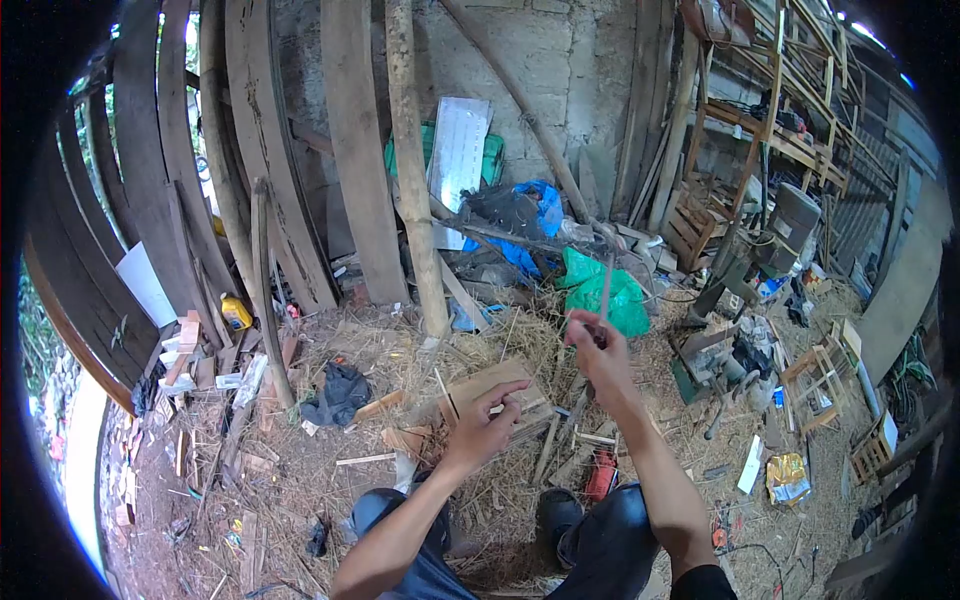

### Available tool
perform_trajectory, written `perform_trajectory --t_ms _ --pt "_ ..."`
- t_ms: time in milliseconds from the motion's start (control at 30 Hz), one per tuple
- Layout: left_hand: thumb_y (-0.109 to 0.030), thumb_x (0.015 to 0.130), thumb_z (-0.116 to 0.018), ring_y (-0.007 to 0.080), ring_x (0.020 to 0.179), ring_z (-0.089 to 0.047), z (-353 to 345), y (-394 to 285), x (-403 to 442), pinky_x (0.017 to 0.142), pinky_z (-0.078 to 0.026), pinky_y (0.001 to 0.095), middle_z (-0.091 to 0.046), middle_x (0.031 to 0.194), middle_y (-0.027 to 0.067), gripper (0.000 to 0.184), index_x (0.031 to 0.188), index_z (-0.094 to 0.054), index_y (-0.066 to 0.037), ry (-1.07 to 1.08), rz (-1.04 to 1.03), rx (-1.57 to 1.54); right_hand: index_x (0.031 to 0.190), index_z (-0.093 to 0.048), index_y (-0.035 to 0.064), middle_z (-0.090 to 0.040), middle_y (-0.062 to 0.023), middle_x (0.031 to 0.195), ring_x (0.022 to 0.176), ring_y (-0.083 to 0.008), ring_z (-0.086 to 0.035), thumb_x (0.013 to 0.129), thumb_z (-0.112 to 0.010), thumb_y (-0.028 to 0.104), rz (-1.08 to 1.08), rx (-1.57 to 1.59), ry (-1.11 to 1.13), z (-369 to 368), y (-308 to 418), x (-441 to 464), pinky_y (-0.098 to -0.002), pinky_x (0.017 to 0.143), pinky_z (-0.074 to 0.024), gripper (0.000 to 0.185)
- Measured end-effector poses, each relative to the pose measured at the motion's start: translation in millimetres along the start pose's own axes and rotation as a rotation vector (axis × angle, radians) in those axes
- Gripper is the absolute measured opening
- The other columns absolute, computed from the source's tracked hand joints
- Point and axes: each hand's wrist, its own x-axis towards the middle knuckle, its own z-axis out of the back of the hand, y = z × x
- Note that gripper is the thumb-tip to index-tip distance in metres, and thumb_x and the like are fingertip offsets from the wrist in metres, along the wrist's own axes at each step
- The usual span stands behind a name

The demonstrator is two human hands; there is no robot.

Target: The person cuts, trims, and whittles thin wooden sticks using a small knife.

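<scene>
Your right hand [597,343] is raised beyond the far right corner of a wooden block [487,380], its fingers clamped on the base of a long thin blade [607,285] that points up and away from you. Your left hand [485,428] is over the near edge of that block, index finger stretched out and the others curled; you cannot tell from here whether they pinch anything or touch the wood. The block sits in front of your knees on the straw-covered ground [480,340]. A red tool [601,474] lies near your right knee, a black bag [337,395] left of the block, and a green plastic sheet [615,300] behind the blade.
</scene>
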Motion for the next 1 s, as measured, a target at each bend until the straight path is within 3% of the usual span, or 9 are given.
perform_trajectory --t_ms 133,200,233,367,433,567,767,867,1000 --pt "-0.008 0.092 -0.049 0.0034 0.052 -0.039 -1.5 -4.0 3.0 0.042 -0.033 0.0174 -0.048 0.079 -0.0003 0.033 0.125 -0.051 -0.008 0.036 0.001 0.000 0.096 -0.063 0.0013 -0.062 0.0002 0.078 0.070 -0.0060 -0.052 0.084 -0.067 0.022 -0.007 -0.007 0.135 -11.5 -7.0 -1.3 -0.0226 0.065 -0.0407 0.024" --pt "-0.010 0.093 -0.049 0.0041 0.052 -0.039 0.3 -6.1 2.9 0.041 -0.032 0.0174 -0.048 0.080 0.0003 0.032 0.125 -0.052 -0.008 0.045 0.016 -0.102 0.094 -0.059 0.0039 -0.057 0.0025 0.067 0.044 -0.0004 -0.033 0.086 -0.065 0.018 0.005 0.018 0.228 -20.8 -13.8 -8.4 -0.0203 0.039 -0.0223 0.017" --pt "-0.011 0.094 -0.050 0.0042 0.052 -0.038 1.5 -6.7 3.5 0.041 -0.031 0.0174 -0.048 0.082 0.0006 0.032 0.125 -0.051 -0.007 0.026 0.055 -0.228 0.094 -0.060 0.0004 -0.060 0.0008 0.071 0.064 -0.0052 -0.050 0.085 -0.064 0.019 -0.020 -0.143 0.307 -18.4 -11.7 -10.0 -0.0229 0.059 -0.0393 0.021" --pt "-0.012 0.094 -0.050 0.0037 0.054 -0.036 8.5 -11.3 4.9 0.042 -0.028 0.0169 -0.048 0.085 0.0005 0.030 0.123 -0.052 -0.005 -0.017 0.087 -0.433 0.085 -0.060 0.0027 -0.061 -0.0034 0.066 0.056 -0.0111 -0.055 0.082 -0.065 0.016 0.180 -0.273 0.153 -24.5 0.7 -18.6 -0.0272 0.055 -0.0429 0.015" --pt "-0.012 0.093 -0.051 0.0030 0.054 -0.035 9.4 -9.3 5.3 0.042 -0.027 0.0165 -0.048 0.084 0.0000 0.029 0.122 -0.052 -0.004 -0.025 0.097 -0.477 0.076 -0.061 0.0053 -0.062 -0.0113 0.062 0.054 -0.0245 -0.061 0.078 -0.064 0.016 0.492 -0.838 0.120 -18.2 2.8 -20.3 -0.0351 0.053 -0.0477 0.012" --pt "-0.012 0.093 -0.052 0.0017 0.054 -0.035 6.3 -3.5 4.1 0.043 -0.026 0.0156 -0.049 0.082 -0.0016 0.028 0.119 -0.054 -0.004 0.016 0.115 -0.507 0.073 -0.064 0.0089 -0.059 -0.0174 0.057 0.055 -0.0352 -0.061 0.074 -0.063 0.025 0.511 -1.246 0.177 -26.1 -14.9 -20.7 -0.0444 0.054 -0.0499 0.017" --pt "-0.014 0.093 -0.053 0.0012 0.054 -0.033 -2.9 -8.1 -4.7 0.042 -0.022 0.0149 -0.050 0.083 -0.0026 0.032 0.123 -0.053 -0.005 0.094 0.206 -0.408 0.066 -0.065 0.0091 -0.059 -0.0170 0.055 0.053 -0.0351 -0.060 0.075 -0.064 0.025 0.375 -1.216 -0.182 -10.0 -13.9 4.3 -0.0441 0.054 -0.0495 0.018" --pt "-0.015 0.092 -0.054 0.0010 0.054 -0.033 -2.5 -8.0 -1.9 0.041 -0.021 0.0147 -0.051 0.083 -0.0025 0.037 0.128 -0.049 -0.008 0.085 0.175 -0.424 0.061 -0.064 0.0085 -0.060 -0.0168 0.056 0.053 -0.0342 -0.061 0.074 -0.065 0.025 0.563 -1.131 -0.035 -10.1 -14.0 -7.0 -0.0431 0.053 -0.0491 0.021" --pt "-0.015 0.092 -0.053 0.0012 0.054 -0.031 -1.3 -16.3 -2.2 0.041 -0.021 0.0147 -0.048 0.081 -0.0028 0.041 0.133 -0.045 -0.010 0.086 0.132 -0.486 0.063 -0.066 0.0049 -0.060 -0.0176 0.058 0.057 -0.0360 -0.061 0.076 -0.063 0.028 0.419 -1.128 -0.008 -27.0 -9.2 -20.0 -0.0445 0.058 -0.0492 0.026"
